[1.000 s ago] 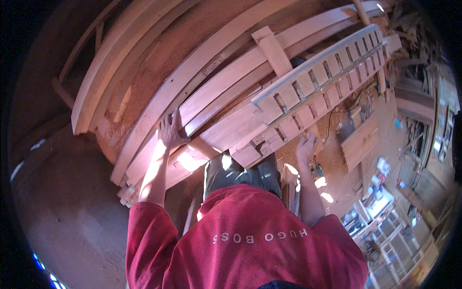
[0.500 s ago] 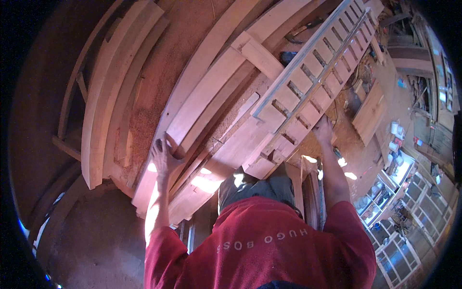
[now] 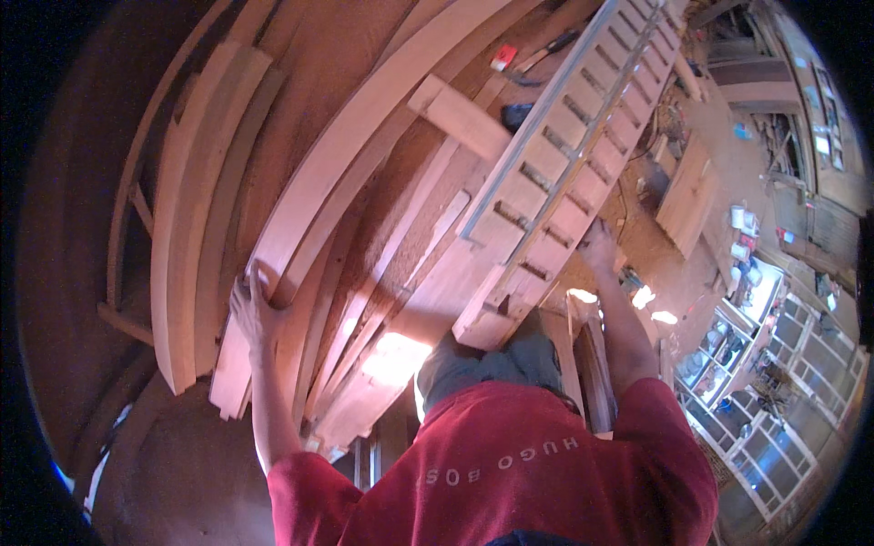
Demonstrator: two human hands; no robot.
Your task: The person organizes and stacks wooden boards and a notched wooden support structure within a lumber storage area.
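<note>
My left hand (image 3: pixel 257 314) is closed over the near part of a long, curved, pale-reddish wooden plank (image 3: pixel 300 217), its thumb on the inner edge and its fingers on the outer edge. The plank sweeps away to the far middle. My right hand (image 3: pixel 596 244) is at the right edge of the slotted timbers. Its fingers lie in shadow, so I cannot make out their grip. Two long slotted timbers, the left one (image 3: pixel 566 127) and the right one (image 3: pixel 546 252), lie side by side with a row of rectangular slots in each.
Thick curved beams (image 3: pixel 187 227) stand at the left. A short wooden block (image 3: pixel 462 118) lies across near the slotted timbers, with a dark-handled tool (image 3: pixel 551 47) and a red item (image 3: pixel 503 57) beyond. At right are a loose board (image 3: pixel 694 196), white containers (image 3: pixel 742 218) and window frames (image 3: pixel 774 469).
My left hand and the curved plank have moved left, widening the gap between it and the timber nearer me. My right hand stays by the slotted timbers' edge. The view has shifted slightly.
</note>
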